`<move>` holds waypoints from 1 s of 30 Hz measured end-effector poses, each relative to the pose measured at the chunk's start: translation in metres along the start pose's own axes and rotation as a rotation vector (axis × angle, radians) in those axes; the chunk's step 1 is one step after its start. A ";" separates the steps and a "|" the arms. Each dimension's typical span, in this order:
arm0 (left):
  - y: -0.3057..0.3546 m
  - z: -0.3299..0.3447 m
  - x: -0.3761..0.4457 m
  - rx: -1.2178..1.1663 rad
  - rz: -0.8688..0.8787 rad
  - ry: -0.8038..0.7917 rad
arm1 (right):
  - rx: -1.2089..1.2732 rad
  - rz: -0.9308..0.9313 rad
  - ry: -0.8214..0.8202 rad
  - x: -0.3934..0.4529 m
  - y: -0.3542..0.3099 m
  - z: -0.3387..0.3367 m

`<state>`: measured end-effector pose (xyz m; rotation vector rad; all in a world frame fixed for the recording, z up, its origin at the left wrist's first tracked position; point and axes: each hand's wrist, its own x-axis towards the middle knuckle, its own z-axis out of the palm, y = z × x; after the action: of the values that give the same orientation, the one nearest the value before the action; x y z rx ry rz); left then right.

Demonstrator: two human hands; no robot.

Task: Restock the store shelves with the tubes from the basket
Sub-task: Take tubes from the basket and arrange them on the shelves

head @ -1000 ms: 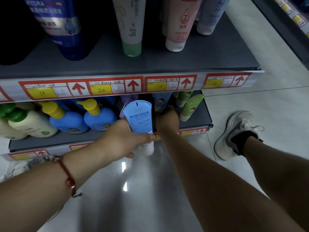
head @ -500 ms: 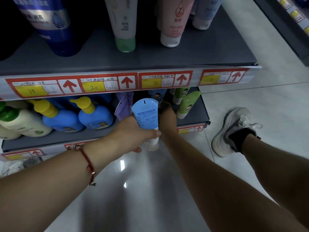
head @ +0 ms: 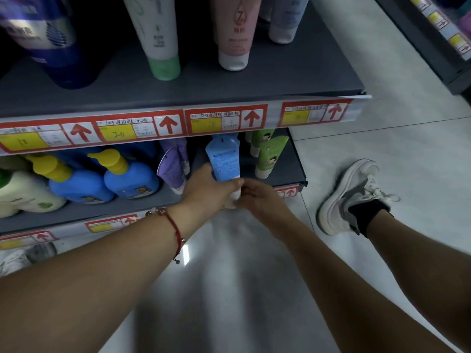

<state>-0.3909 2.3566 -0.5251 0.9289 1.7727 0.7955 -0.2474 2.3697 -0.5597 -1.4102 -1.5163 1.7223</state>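
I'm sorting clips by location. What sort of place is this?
Most likely a shop aisle for toiletries: price-label strips run along the shelf edges, rows of pump bottles fill it, and the left hand holds a blue tube.

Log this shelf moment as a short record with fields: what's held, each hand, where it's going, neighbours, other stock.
held item: light blue tube, cap end down, at the lower shelf front
left hand: left hand grips the tube's lower part
right hand: right hand touches the tube's white cap end; whether it grips is unclear
neighbours: purple tubes to its left, green tubes to its right
other stock: blue pump bottles further left; pink tube on the upper shelf
basket: not in view
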 end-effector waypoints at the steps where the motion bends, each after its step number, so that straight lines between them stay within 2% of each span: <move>1: -0.001 0.001 0.001 0.002 0.017 0.002 | -0.114 -0.034 0.071 0.004 0.001 0.003; 4: -0.003 0.003 0.006 0.005 0.062 0.044 | -0.282 -0.085 0.167 0.015 0.005 0.009; 7: -0.007 0.007 0.010 0.000 0.067 0.033 | -0.307 -0.075 0.207 0.023 0.009 0.013; 11: -0.014 0.013 0.018 -0.006 0.050 -0.025 | -0.384 -0.063 0.371 0.028 0.011 0.018; 16: -0.014 0.020 0.027 0.043 0.088 0.003 | -0.366 -0.048 0.475 0.036 0.016 0.025; 23: -0.018 0.016 0.029 0.112 0.100 -0.033 | -0.601 -0.070 0.443 0.046 0.025 0.030; 26: -0.014 0.012 0.030 0.152 0.118 -0.053 | -0.565 -0.037 0.380 0.042 0.027 0.031; 30: -0.015 0.013 0.032 0.174 0.126 -0.053 | -0.433 0.063 0.411 0.039 0.021 0.024</move>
<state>-0.3911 2.3782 -0.5556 1.1763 1.7711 0.6964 -0.2781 2.3851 -0.5969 -1.9005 -1.6722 1.0710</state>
